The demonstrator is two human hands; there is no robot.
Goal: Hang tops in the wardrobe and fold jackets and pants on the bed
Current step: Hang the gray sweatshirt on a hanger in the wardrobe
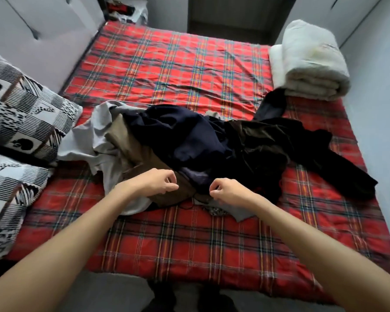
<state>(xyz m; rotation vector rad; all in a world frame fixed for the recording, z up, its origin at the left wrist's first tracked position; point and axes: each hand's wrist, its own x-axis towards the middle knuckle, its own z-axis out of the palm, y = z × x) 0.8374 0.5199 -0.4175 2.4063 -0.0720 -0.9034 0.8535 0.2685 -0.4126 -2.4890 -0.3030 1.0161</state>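
A heap of clothes lies across the middle of the bed [189,244], which has a red plaid sheet. In the heap are a grey garment [88,140] at the left, a brown one [131,152], a navy one [185,136] on top, and a black one [279,145] spreading to the right. My left hand [158,181] hovers over the brown cloth at the heap's near edge, fingers curled and holding nothing. My right hand [227,191] is just over the dark cloth's near edge with thumb and fingers pinched together; I cannot tell if cloth is between them.
Two black-and-white patterned pillows [25,118] lie at the left edge. A folded white quilt [309,61] sits at the far right corner. A grey padded headboard [38,34] rises at the left. A dark opening [239,16] stands beyond the bed's far side.
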